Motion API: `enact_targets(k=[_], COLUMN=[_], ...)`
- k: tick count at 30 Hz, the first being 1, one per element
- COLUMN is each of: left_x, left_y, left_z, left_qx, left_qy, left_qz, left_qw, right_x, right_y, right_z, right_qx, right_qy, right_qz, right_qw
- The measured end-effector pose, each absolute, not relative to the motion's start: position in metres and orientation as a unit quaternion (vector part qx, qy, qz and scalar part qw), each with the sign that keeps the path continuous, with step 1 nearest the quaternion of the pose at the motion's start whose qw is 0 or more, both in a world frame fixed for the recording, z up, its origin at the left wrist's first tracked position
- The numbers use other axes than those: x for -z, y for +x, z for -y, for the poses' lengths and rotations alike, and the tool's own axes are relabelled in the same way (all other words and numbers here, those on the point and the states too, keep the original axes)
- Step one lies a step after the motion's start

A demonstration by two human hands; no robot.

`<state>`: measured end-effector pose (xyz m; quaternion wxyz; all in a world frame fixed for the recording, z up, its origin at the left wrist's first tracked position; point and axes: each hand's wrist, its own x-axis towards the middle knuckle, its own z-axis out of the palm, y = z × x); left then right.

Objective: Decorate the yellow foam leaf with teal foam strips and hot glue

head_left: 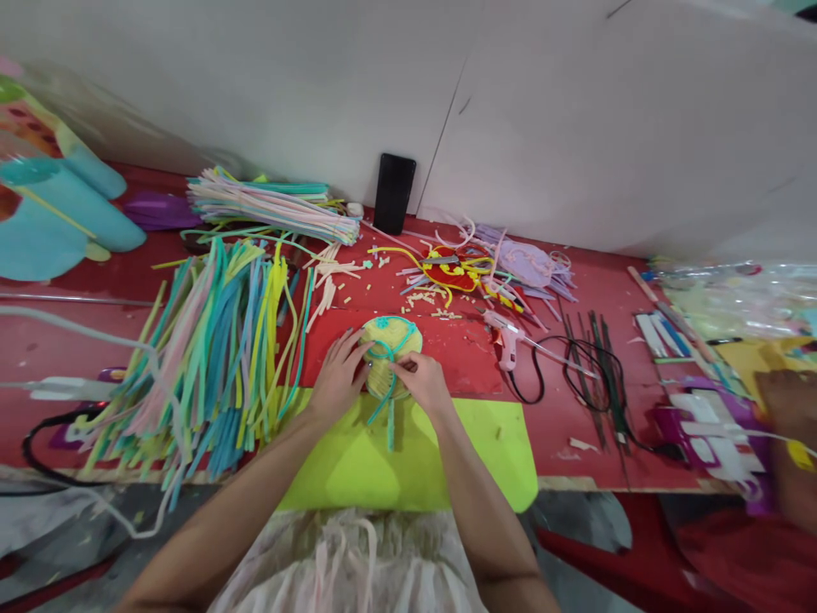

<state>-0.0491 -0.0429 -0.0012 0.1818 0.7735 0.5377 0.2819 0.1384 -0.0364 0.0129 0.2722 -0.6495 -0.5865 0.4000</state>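
A yellow oval piece [399, 332], striped like rows of pipe cleaner, lies on the mats at the table's front middle. Teal pipe cleaner [391, 426] loops and crosses over its face, and loose ends hang below its lower edge. A small teal flower shape sits near its top. My left hand [338, 375] grips the piece by its left side, thumb and fingertips near the teal loop. From the right, my right hand [422, 381] is closed in a pinch on the teal pipe cleaner. Its fingertips partly hide the pinched spot.
Left lies a big heap of pastel pipe cleaners [217, 358], with another bundle [274, 204] behind. A phone [394, 194] leans against the wall. A pink glue gun [507, 340] with a black cord lies right, below finished shapes [453, 268]. Another person's arm [791, 434] is far right.
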Motion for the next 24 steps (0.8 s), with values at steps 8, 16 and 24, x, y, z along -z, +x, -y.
enact_targets(k=[8,16,24], left_x=[0.001,0.002,0.004], left_y=[-0.049,-0.049,-0.05], left_z=[0.043,0.043,0.041], left_qx=[-0.291,-0.284,-0.268], left_qy=[0.771,0.773,0.773], left_qz=[-0.537,-0.538,-0.543], left_qw=[0.182,0.182,0.191], right_x=[-0.015,-0.016,-0.028], right_y=[0.138,0.136,0.157], right_z=[0.037,0.037,0.033], right_qx=[-0.403,-0.39,-0.364], right_qy=[-0.65,-0.651,-0.65], right_qz=[0.583,0.591,0.604], right_qw=[0.276,0.273,0.283])
